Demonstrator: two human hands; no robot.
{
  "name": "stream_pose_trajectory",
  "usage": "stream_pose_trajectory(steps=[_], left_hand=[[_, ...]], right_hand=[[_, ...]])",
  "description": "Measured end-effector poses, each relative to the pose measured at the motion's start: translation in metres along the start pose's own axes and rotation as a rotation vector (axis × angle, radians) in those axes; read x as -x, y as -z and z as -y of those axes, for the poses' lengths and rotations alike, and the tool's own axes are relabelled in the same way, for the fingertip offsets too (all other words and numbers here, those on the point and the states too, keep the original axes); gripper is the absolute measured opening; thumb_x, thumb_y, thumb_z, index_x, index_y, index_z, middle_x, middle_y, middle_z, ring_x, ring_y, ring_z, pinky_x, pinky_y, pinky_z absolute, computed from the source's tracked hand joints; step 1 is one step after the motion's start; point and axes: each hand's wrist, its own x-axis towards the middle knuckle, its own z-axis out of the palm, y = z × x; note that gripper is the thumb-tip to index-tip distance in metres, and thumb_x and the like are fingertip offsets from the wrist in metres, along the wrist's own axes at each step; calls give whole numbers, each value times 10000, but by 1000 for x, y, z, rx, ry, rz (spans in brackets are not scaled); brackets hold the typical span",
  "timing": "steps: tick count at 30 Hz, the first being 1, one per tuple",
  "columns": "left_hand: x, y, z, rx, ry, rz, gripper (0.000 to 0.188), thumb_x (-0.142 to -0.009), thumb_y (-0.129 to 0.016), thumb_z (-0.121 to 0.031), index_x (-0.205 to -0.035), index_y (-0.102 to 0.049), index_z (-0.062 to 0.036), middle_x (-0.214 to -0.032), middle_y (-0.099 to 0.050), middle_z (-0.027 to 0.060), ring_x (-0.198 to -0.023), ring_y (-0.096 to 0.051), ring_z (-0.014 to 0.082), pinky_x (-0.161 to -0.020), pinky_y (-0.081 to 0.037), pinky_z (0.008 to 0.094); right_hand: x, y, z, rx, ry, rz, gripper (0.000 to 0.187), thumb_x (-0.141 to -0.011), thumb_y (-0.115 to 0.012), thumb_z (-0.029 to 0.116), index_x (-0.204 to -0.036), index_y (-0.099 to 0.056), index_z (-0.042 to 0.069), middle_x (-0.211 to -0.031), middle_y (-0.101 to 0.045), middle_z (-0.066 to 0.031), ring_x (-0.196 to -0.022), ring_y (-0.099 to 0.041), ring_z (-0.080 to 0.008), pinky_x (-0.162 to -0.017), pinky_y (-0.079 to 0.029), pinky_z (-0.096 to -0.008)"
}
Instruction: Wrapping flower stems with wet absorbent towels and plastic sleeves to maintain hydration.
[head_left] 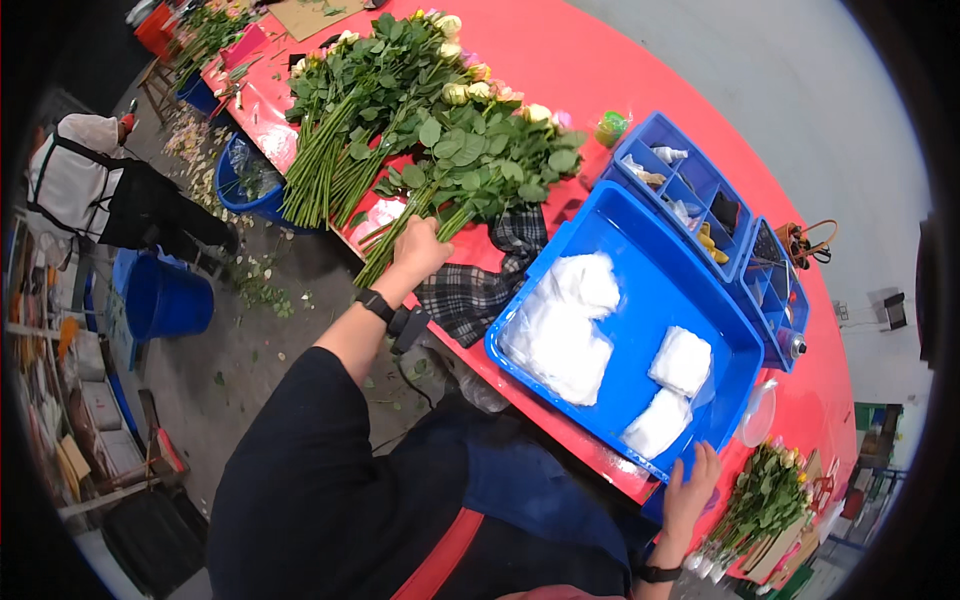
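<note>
My left hand [420,248] is closed round the green stems of a bunch of roses [490,155] lying on the red table [760,190]. Their leafy tops and pale blooms point away from me. Behind them lies a larger heap of roses [350,130], stems toward me. My right hand [690,488] is beside the near right corner of a blue tray [650,270], fingers stretched out and holding nothing; whether they touch the rim I cannot tell. Inside the tray are white bundles [565,340] in clear plastic at the left and smaller white bundles [682,362] at the right.
A plaid cloth [465,300] lies between roses and tray. Blue compartment boxes [690,190] with small items stand behind the tray. More roses [760,495] lie at the right. Blue buckets [170,300] stand on the floor at left, near another person [110,185].
</note>
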Motion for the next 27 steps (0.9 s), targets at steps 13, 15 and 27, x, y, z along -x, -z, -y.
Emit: stream_pose_trajectory(steps=[13,15,27], left_hand=[[63,89,-98,1543,110,464,179,-869,-620,-113,-1007,-581,-6,-784,-660,107,-672,-652,188,-633,-559,311],[85,86,-110,1559,-1,334,218,-888,-620,-135,-1049,-575,6,-832,-665,120,-724,-664,209,-704,-562,335],[231,186,-186,-254,-1017,44,519,-533,-834,-262,-998,-676,-94,-984,-630,71,-845,-582,262,-684,-439,369]], right_hand=[[-118,-69,262,-1203,251,656,608,-809,-750,282,-1234,-495,-70,-1128,-640,-189,-1049,-618,-236,-893,-490,-323],[-116,-55,278,-1479,186,821,479,-814,-746,232,-1150,-546,-45,-995,-673,-124,-917,-649,-197,-821,-520,-300],[-83,-48,170,-881,707,678,320,-741,-664,299,-883,-604,19,-717,-621,-201,-700,-624,-390,-640,-499,-456]])
